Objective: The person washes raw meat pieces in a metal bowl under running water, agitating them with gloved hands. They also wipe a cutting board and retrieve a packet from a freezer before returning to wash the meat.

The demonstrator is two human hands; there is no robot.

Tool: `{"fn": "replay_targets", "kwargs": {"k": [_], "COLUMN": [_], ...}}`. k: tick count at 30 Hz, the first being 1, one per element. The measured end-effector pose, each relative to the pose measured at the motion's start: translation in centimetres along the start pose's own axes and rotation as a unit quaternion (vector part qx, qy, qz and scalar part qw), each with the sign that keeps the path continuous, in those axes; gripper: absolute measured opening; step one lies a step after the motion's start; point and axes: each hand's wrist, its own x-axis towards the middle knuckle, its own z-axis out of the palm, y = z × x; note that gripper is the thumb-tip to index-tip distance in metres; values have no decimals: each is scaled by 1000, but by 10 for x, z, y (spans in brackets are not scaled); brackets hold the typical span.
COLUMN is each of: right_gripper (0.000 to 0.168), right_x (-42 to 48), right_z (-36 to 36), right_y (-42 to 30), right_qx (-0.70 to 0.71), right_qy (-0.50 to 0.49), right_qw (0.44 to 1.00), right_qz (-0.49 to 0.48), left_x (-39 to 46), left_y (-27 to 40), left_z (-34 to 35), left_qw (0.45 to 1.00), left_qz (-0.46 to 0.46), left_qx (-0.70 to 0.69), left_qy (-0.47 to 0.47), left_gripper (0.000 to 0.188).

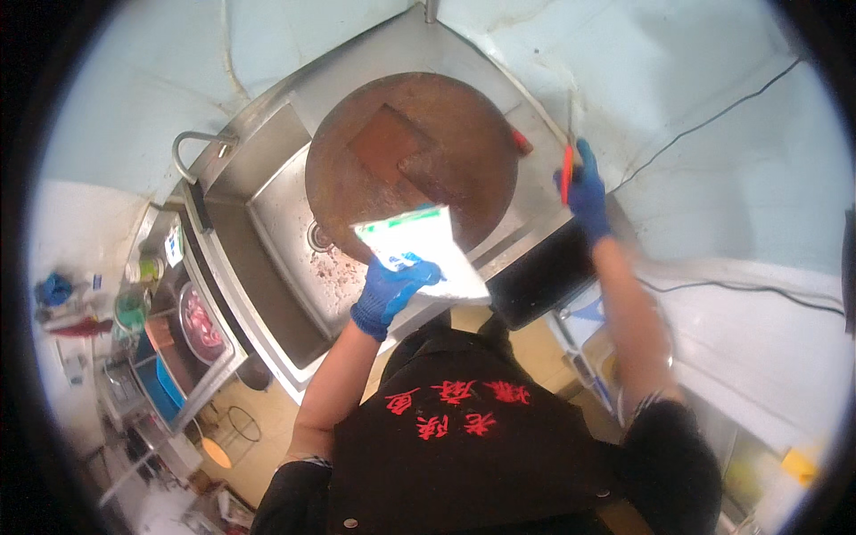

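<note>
My left hand (396, 289), in a blue knit glove, grips a white plastic packet (428, 251) with a green strip along its far edge. The packet is over the near edge of a large round brown chopping board (468, 167). Off to the right, my right hand (588, 194), also gloved in blue, holds a red-handled bladed tool (567, 175) with its thin metal blade pointing away from me. Seen edge-on, it could be scissors or a knife; I cannot tell. A reddish rectangular area (388, 142) shows on the board.
The board partly covers a stainless steel sink (281, 307) with scraps near its drain (321, 235). A curved faucet (194, 137) stands at left. Beyond the board's right edge lies a red object (521, 142). A metal bowl of pinkish food (200, 321) sits far left; a black surface (545, 274) is at right.
</note>
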Motion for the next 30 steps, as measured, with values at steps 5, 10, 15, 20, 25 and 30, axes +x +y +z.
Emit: {"fn": "replay_targets", "kwargs": {"k": [5,10,15,20,25,30], "right_gripper": [70,62,63,65,67,66], "right_x": [-105,-134,-149,-152,-163,-168], "right_z": [-91,-170,-213,-231,-247,-258], "right_y": [-133,-117,-122,-134,-131,-127], "right_qx": [344,254,71,47,46,20], "right_qy": [-237,-321,-246,-223,-233,-218], "right_qw": [904,911,955,960,960,959], "right_qz": [88,-53,-149,-164,-151,-181], "left_x": [-2,6,-6,-3,-5,-5], "left_y": [-25,-25,-14,-14,-20,-15], "left_z": [40,112,161,186,203,206], "left_qw": [998,987,987,984,981,978], "left_qz": [0,116,124,125,127,117], "left_qx": [35,108,93,97,107,130], "left_qy": [-49,-37,-45,-81,-98,-115], "left_gripper": [39,22,23,33,34,38]}}
